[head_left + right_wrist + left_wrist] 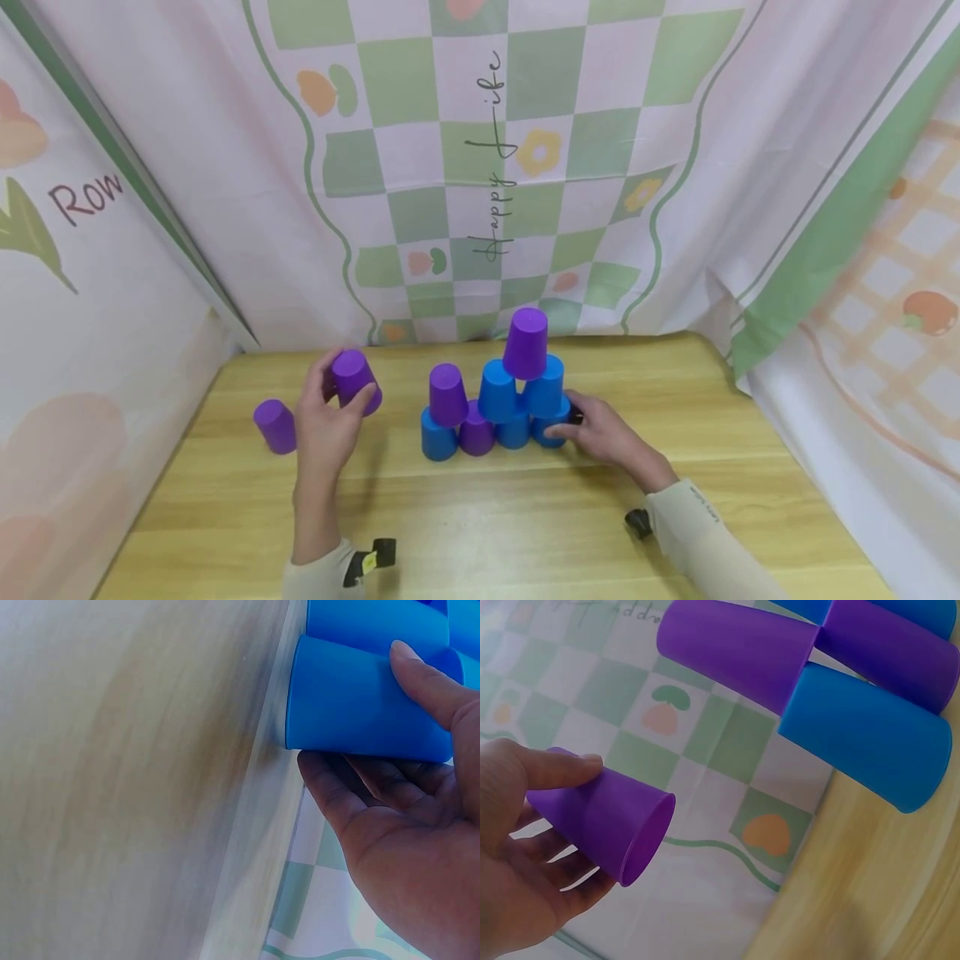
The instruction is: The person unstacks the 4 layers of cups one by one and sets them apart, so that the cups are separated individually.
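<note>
My left hand (pixel 330 417) grips an upside-down purple cup (pixel 604 814), thumb on one side and fingers on the other, its open rim clear of the table. Beside it to the right is a stepped stack of upside-down cups. Its bottom row mixes blue cups and a purple cup (pixel 477 432). Above them sit a purple cup (pixel 447 396) at the left and two blue cups (pixel 497 392), with a purple cup (pixel 527 343) on top of the blue pair. My right hand (pixel 600 432) holds the bottom row's rightmost blue cup (pixel 367 701) between thumb and fingers.
A single purple cup (pixel 276 427) stands on the wooden table (pixel 465 525) at the left, close to my left hand. A patterned curtain (pixel 480 167) hangs along the table's back edge, and fabric walls flank both sides.
</note>
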Demonstrator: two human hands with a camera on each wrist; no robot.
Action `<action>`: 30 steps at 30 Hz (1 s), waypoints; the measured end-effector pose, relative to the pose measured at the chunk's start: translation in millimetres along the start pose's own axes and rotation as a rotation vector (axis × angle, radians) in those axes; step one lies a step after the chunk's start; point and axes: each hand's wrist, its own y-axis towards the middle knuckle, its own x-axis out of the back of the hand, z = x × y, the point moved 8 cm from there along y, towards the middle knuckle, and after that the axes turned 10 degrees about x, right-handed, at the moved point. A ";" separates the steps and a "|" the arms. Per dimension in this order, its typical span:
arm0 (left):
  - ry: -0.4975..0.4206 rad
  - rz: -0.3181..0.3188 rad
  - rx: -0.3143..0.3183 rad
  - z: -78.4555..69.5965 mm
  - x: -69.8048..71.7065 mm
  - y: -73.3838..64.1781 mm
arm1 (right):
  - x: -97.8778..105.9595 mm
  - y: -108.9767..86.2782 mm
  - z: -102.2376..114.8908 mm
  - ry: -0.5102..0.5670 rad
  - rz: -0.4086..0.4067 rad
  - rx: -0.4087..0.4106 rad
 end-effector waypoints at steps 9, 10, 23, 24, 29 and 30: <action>-0.023 -0.056 0.082 21.7 6.9 5.0 | 0.6 1.0 0.4 -0.001 -0.002 -0.013; -0.023 -0.070 0.089 24.2 8.4 5.2 | 0.9 1.1 0.8 -0.004 -0.003 -0.006; -0.051 -0.160 0.165 46.1 22.4 8.2 | 1.6 0.3 0.2 -0.005 -0.008 0.013; -0.051 -0.159 0.170 47.7 22.7 8.4 | 1.6 0.3 0.1 -0.006 -0.007 0.012; -0.047 -0.153 0.186 55.2 24.6 9.0 | 0.2 -0.2 0.7 0.006 -0.005 0.012; -0.043 -0.151 0.190 56.5 24.9 9.2 | -0.1 -0.2 1.1 0.008 -0.005 0.014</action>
